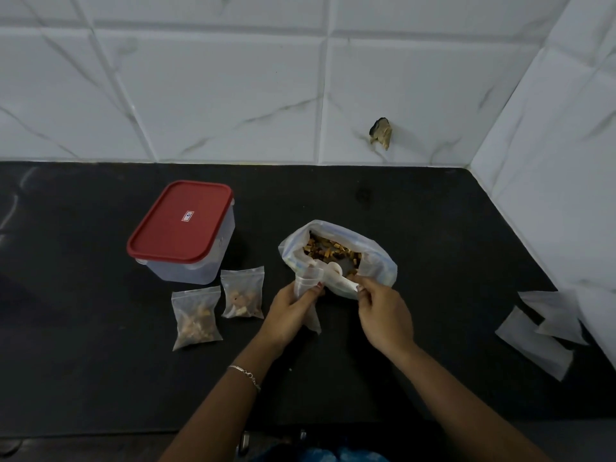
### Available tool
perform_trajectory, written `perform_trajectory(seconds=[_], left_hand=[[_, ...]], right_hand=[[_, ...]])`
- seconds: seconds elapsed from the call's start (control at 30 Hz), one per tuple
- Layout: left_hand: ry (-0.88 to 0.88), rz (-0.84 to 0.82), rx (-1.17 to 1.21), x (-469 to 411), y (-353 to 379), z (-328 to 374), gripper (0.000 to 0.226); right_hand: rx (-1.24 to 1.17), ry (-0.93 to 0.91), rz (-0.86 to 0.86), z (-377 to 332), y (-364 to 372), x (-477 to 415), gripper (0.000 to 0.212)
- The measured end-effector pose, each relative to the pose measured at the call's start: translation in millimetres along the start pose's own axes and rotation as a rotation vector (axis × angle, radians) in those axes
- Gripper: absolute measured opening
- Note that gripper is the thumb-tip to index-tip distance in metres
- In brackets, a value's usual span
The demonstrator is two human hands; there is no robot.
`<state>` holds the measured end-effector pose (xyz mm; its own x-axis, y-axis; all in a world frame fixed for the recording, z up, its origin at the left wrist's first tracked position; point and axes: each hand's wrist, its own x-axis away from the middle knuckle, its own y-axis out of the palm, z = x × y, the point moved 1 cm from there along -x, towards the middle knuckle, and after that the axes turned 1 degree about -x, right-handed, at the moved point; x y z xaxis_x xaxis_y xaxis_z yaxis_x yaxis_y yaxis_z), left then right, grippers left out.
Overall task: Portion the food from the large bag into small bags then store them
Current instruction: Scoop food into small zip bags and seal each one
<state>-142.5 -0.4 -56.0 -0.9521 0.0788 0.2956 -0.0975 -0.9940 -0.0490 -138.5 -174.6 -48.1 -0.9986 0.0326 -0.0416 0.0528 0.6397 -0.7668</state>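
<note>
My left hand (pixel 295 306) grips an empty small bag (pixel 308 295), mouth up against the large bag (pixel 336 255) at frame centre so food drops straight in; right hand (pixel 383 311) pinches the white scoop (pixel 333 271) reaching into it. 2 filled bags (pixel 195 316) wait centre-left by the red-lid box (pixel 181 221)

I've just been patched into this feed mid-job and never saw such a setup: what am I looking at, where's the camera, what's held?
No machine here: a person works bare-handed. The one picture comes from a camera on their head, looking down at a black counter. The left hand grips an empty small bag; the right hand pinches what looks like a white scoop at the mouth of the open large bag of food. To the left lie two filled small bags and a container with a red lid, shut. Spare empty bags lie far right.
</note>
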Motion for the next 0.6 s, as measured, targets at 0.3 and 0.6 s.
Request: perform_trajectory(seconds=[0.3, 0.6], left_hand=[[0.043, -0.178, -0.109, -0.8, 2.7, 7.0, 0.021], [0.116, -0.043, -0.063, 8.6, 0.8, -4.3, 0.051]], right_hand=[[-0.920, 0.672, -0.196, 0.1, -2.8, -16.1, 0.026], [-1.124, 0.875, -0.231, 1.3, -4.1, -20.8, 0.024]])
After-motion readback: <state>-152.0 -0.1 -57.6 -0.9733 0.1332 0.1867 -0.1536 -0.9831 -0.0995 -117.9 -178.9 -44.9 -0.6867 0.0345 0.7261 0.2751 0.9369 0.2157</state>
